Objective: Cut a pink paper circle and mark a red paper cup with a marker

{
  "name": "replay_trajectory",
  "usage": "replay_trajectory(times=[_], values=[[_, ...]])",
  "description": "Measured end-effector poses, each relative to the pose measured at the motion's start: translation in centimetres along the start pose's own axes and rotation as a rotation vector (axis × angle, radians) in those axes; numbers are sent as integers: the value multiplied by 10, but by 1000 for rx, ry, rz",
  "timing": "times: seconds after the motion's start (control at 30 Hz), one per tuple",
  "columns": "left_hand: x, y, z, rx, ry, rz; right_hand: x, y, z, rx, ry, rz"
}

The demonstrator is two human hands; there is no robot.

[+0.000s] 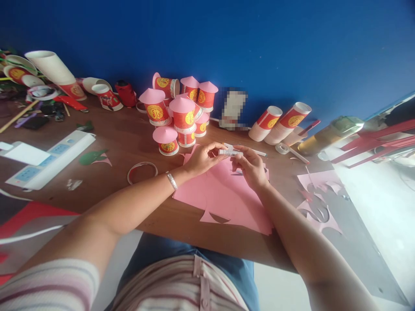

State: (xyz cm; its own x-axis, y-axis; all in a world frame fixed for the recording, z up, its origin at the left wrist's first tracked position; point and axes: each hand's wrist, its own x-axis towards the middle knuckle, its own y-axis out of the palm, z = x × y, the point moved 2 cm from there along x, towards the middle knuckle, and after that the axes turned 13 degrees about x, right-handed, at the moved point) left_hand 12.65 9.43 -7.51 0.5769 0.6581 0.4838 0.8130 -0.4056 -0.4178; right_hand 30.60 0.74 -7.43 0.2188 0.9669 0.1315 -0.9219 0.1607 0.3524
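Between my two hands, a small white tube (231, 153) lies level above the pink paper (223, 190). My left hand (201, 160) pinches its left end with thumb and fingers. The fingers of my right hand (252, 166) close round its right end. Beneath my hands the pink sheets lie stacked near the table's front edge, with curved cut-outs along their border. Part of a dark, pointed blade (237, 172) shows on the paper by my right hand. A white pen (257, 151) rests just behind that hand.
Red paper cups with pink cone tops (165, 134) stand grouped behind my left hand. Stacked cups (266, 123) and a tape roll (282, 148) are at the back right. Pink scraps (324, 216) lie right; a power strip (52, 160) and a ring (142, 164) lie left.
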Motion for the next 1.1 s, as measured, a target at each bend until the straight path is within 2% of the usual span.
replay_trajectory(times=[0.13, 0.37, 0.53, 0.67, 0.83, 0.93, 1.1], values=[[1, -3, -1, 76, 6, -52, -1, -2, 3, -34, 0, 5], [-2, -5, -13, 232, 151, -78, -5, -6, -2, -153, 117, 58], [-3, -4, -12, 283, 136, -96, -1, -2, 2, -6, 54, 32], [-3, -4, -12, 289, 135, -92, -1, 0, 2, 6, 136, 57], [-4, -3, -14, 311, 234, -102, -3, -5, -1, -67, 219, 144], [-4, -3, -11, 333, 254, -103, -2, -6, -1, -74, 214, 114], [-3, -3, -6, 312, 247, -126, 1, -4, 2, 55, 140, 42]])
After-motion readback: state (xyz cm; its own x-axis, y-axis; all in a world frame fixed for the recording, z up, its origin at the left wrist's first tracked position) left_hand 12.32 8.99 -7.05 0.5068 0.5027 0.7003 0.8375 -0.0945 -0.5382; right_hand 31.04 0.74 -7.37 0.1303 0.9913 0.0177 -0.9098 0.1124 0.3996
